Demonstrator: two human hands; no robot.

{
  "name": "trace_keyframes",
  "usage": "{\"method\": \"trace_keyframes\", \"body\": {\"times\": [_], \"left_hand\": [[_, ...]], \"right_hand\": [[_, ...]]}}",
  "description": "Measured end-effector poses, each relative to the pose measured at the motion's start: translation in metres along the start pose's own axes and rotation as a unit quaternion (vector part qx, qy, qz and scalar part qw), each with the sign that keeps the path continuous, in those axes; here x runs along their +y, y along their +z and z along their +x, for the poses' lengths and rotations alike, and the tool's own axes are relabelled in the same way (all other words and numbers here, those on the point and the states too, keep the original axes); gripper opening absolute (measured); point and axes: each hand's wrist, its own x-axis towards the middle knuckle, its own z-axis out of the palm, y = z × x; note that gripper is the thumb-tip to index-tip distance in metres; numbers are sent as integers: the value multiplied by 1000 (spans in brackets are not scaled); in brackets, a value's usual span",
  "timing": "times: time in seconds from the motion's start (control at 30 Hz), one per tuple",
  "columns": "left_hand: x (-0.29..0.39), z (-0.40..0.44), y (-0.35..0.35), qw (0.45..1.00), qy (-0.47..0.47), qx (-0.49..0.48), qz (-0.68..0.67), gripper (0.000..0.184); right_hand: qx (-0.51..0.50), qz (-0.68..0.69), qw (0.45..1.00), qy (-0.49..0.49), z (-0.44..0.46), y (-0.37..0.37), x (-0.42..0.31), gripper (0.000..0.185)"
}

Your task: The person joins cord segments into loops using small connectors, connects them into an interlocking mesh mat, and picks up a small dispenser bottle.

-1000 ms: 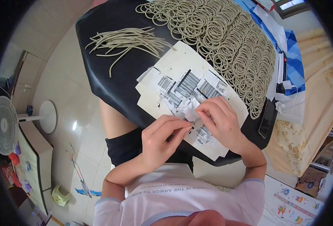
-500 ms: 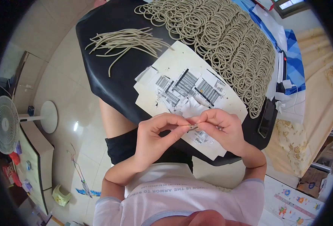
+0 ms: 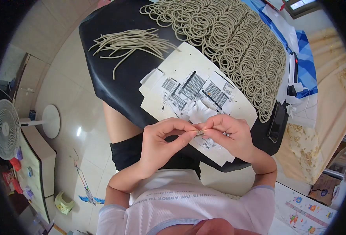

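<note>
In front of my body, my left hand [image 3: 166,140] is closed in a pinch of thumb and index finger. Opposite it, my right hand [image 3: 232,136] pinches too, its fingertips almost meeting the left ones. Between them shows a short beige piece of cord [image 3: 200,133], mostly covered by the fingers. Beneath the hands lies a cream board [image 3: 157,102] with barcode labels [image 3: 196,87] stuck on it. A loose bundle of cut beige cords [image 3: 131,42] rests on the black tabletop [image 3: 102,76], beyond my left hand.
Many beige cord rings [image 3: 235,43] lie in overlapping rows across the far right of the table. A phone [image 3: 277,122] sits at the right edge. On the floor side at left stand a white fan [image 3: 6,129] and a cabinet [image 3: 43,156].
The fingertips of both hands have shifted slightly around the cord piece, the right ones moving a little left. The rest looks the same.
</note>
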Motion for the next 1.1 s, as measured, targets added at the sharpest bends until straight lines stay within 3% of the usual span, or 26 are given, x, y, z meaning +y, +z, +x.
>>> {"method": "trace_keyframes", "body": {"times": [0.37,0.57,0.77,0.97,1.1], "left_hand": [[0,0,0,1000,4,4,-2,10],[-1,0,1,1000,7,11,3,9],[-5,1,3,999,35,26,15,10],[-4,-1,6,995,67,50,48,10],[-8,-3,7,995,78,52,27,11]], "right_hand": [[-30,-16,999,1,0,-3,-1,13],[2,3,1000,-28,1,3,1,12],[30,54,998,9,-5,11,12,11],[62,96,993,-25,-6,22,15,13],[66,34,995,-61,-7,23,17,14]]}}
